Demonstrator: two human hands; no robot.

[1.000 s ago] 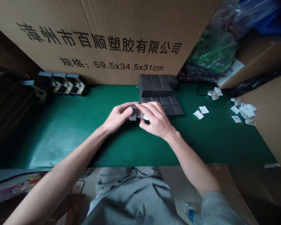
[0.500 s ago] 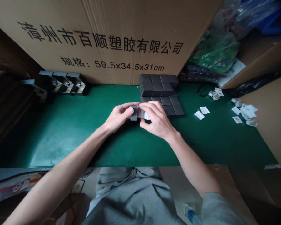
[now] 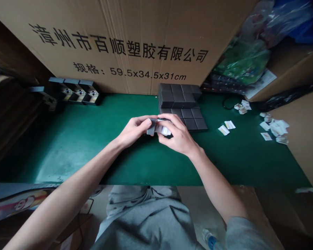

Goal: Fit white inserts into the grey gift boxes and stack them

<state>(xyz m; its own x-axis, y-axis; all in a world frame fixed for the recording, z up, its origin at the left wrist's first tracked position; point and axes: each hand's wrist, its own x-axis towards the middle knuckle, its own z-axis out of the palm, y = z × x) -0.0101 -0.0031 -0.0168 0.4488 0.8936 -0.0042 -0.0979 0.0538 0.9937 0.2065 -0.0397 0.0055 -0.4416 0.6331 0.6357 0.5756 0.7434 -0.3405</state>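
Note:
My left hand (image 3: 132, 132) is closed around a small dark grey box (image 3: 151, 127), with the thumb on its near face. At the box's right side, my right hand (image 3: 179, 137) has its fingers curled over a white printed slip (image 3: 163, 130). The slip lies against the box; whether it is partly inside, I cannot tell. Just beyond my right fingers, a stack of closed dark grey boxes (image 3: 181, 99) stands on the green table (image 3: 114, 111).
Opened dark boxes (image 3: 79, 92) stand in a row at the back left. White slips (image 3: 223, 130) and a looser pile of white pieces (image 3: 276, 127) lie on the right. A large carton (image 3: 135, 21) walls off the back. Plastic bags (image 3: 247, 66) sit at the back right.
The whole scene has shifted slightly to the right in view. My hands keep their hold on the box and slip, and the slip shows a little more between my right fingers.

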